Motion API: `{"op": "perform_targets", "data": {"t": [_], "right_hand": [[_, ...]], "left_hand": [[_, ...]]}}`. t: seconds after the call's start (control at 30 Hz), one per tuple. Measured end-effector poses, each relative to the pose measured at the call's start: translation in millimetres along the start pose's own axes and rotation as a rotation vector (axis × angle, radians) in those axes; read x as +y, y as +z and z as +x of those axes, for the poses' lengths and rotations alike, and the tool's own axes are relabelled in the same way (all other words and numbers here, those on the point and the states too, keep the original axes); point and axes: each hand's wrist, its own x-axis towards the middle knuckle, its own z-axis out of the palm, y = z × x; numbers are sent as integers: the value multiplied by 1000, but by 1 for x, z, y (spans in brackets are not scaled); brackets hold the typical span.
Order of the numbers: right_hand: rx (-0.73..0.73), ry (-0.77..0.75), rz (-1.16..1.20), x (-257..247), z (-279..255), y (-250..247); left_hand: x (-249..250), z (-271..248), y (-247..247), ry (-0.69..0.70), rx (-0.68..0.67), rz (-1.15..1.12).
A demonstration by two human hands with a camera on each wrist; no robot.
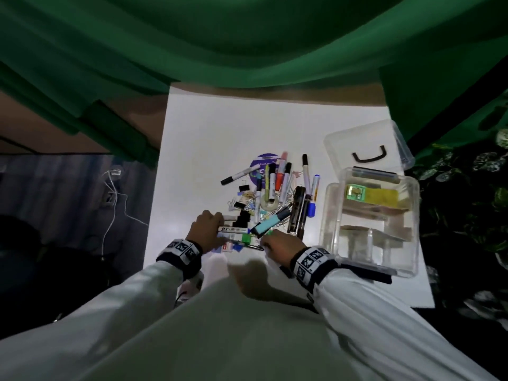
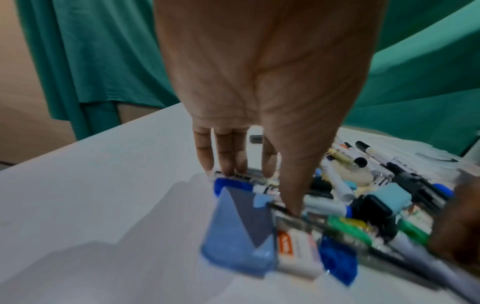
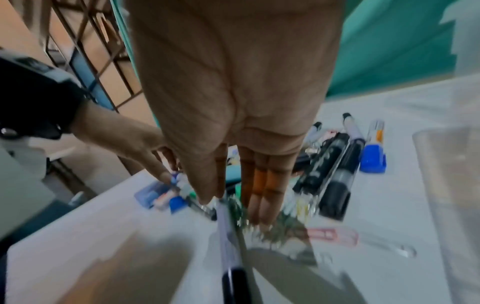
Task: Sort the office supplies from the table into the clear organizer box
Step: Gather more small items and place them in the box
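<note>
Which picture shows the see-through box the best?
The head view: the whole clear organizer box stands right of the pile, its lid behind it. The right wrist view catches only a blurred wall at the edge. The left wrist view shows no clear sign of it.

A: right wrist view smeared. The pen [image 3: 230, 242] under the right hand [image 3: 233, 98] is a streak, lower end cut by the frame edge.

B: head view: left hand [image 1: 206, 227] covers part of the pile; the eraser [image 1: 233, 230] label is too small to read. Organizer box [image 1: 412, 215] contents murky through the plastic.
</note>
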Motion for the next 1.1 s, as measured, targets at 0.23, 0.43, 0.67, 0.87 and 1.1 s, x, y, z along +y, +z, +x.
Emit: {"op": "perform_targets", "data": {"t": [0.23,0.43,0.67,0.87,1.1], "right_hand": [[37,147,-140,8,10,1],[212,-65,-203,-45,29,3],[163,-22,-203,-56,55,30],[222,-3,-132,-35,54,20],[345,15,-169,-28,43,12]], "left_hand": [[-33,-1,19,181,32,-114],[-55,0,34,108,122,-80],[-50,-3,31,91,134,-201],[-26,-15,25,132,132,-290],[-3,-18,32,-12,-6,-166]]}}
